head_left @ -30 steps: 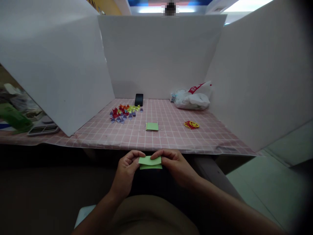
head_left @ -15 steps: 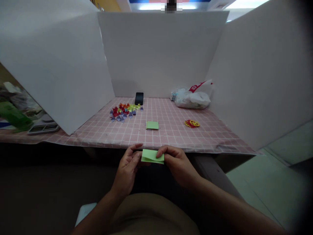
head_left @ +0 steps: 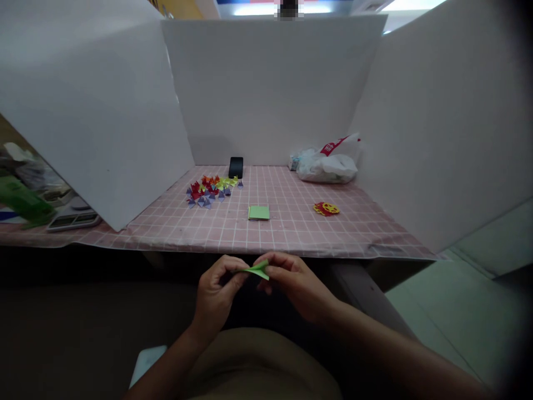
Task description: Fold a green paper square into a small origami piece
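Observation:
Just in front of the table's near edge, a folded sheet of light green paper is held between both hands, seen nearly edge-on with its right end spread into two layers. My left hand pinches the left end between thumb and fingers. At the opposite end, my right hand grips the paper with thumb and forefinger, its other fingers curled below. Beyond the hands, a small stack of square green paper lies on the pink checked tablecloth.
Several small folded paper pieces in red, yellow, orange and purple lie left, near a black phone. A white plastic bag sits back right, behind red and yellow cut-outs. White panels enclose the table.
The green paper has turned from facing me to nearly edge-on. My left fingers have closed on its left end, and my right hand has shifted slightly left.

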`<state>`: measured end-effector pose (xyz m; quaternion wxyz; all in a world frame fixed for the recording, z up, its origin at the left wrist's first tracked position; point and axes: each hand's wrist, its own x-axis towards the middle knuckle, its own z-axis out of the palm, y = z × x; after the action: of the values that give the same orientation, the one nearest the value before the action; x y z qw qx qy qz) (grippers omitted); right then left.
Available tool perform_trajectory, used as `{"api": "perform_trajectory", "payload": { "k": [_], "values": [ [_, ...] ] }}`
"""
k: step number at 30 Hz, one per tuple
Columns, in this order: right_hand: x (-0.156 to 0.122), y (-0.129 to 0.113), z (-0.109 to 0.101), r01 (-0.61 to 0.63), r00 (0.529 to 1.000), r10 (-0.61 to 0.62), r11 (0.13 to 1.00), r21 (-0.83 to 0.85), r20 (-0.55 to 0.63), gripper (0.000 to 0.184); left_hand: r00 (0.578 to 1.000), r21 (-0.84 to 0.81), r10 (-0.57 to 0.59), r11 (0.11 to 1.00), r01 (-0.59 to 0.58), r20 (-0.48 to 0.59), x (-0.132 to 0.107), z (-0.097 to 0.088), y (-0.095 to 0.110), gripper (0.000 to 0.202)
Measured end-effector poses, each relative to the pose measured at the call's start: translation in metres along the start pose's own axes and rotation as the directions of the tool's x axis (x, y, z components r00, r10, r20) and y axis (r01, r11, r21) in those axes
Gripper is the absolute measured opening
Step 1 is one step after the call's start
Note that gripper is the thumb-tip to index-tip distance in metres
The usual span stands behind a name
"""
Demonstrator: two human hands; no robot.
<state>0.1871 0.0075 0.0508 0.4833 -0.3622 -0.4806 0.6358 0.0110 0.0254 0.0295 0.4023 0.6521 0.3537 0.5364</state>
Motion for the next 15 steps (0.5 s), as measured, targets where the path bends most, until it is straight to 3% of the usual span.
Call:
{"api": "perform_trajectory", "payload": {
  "k": [4, 9, 12, 15],
  "values": [
    [-0.0030, 0.0015, -0.0013, 0.190, 0.978, -0.205, 0.955, -0.229, -0.041, 0.020, 0.996, -0.040, -0.053, 0.998, 0.050, -0.075, -0.0029, 0.0026, -0.0001, 0.007],
    [-0.0042, 0.0072, -0.0015, 0.424, 0.874, -0.486, 0.778, -0.464, -0.017, 0.019, 0.995, -0.040, -0.076, 0.996, 0.073, -0.062, -0.0047, 0.0038, 0.0006, 0.008],
    [-0.0048, 0.0066, -0.0005, 0.485, 0.820, -0.572, 0.718, -0.499, -0.027, 0.011, 0.995, -0.051, -0.094, 0.994, 0.092, -0.038, -0.0053, 0.0039, 0.0008, 0.010],
    [-0.0052, 0.0044, 0.0001, 0.475, 0.829, -0.559, 0.691, -0.545, 0.014, 0.007, 0.994, -0.069, -0.105, 0.992, 0.103, -0.027, -0.0062, 0.0046, -0.0004, 0.009]
  ]
}}
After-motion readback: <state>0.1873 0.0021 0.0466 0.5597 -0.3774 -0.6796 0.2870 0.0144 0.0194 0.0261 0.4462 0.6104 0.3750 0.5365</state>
